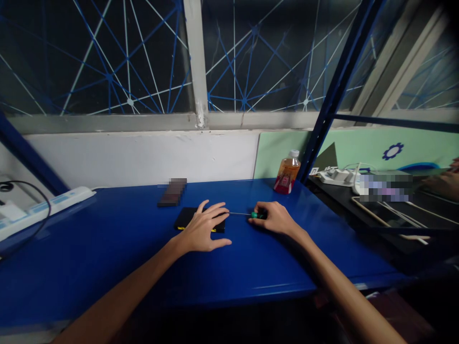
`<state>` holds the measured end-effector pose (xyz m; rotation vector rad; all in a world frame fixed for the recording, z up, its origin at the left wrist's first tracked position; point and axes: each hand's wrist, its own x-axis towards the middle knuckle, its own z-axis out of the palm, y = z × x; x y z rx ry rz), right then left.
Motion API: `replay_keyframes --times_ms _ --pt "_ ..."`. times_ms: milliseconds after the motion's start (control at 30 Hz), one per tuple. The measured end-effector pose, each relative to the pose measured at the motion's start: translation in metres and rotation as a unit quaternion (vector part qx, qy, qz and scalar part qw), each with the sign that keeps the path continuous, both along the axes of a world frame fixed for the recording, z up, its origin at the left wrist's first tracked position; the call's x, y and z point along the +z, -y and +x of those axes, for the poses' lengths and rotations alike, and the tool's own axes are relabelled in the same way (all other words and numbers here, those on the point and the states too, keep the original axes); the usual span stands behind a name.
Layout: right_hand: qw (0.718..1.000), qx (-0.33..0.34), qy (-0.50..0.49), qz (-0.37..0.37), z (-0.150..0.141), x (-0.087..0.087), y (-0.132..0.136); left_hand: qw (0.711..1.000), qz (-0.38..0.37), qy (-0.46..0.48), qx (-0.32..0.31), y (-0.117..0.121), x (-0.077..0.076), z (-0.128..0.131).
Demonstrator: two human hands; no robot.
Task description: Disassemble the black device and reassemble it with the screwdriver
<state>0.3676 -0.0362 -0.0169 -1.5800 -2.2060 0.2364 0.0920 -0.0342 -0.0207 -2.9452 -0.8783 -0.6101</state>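
Note:
My left hand lies flat with fingers spread on a flat black device with a yellow edge, holding it down on the blue table. My right hand is closed around the green handle of a small screwdriver. The screwdriver's thin metal shaft points left, and its tip reaches the device's right edge near my left fingertips.
A second dark, blurred flat object lies behind the device. A bottle of orange drink stands at the back right beside a blue rack post. A white power strip lies at the left. Another person's hand shows far right.

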Motion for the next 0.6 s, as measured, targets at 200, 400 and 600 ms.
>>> replay_keyframes --times_ms 200,400,600 --pt "1.000 -0.002 -0.015 -0.001 0.003 0.001 0.000 1.000 -0.004 -0.007 -0.003 0.000 0.000 0.000" --pt "0.999 -0.041 -0.012 0.020 0.009 0.003 -0.001 1.000 -0.007 -0.026 -0.011 -0.001 0.002 -0.001" --pt "0.999 -0.028 -0.024 0.014 0.009 0.005 0.001 1.000 -0.001 -0.003 0.017 -0.005 -0.004 -0.003"
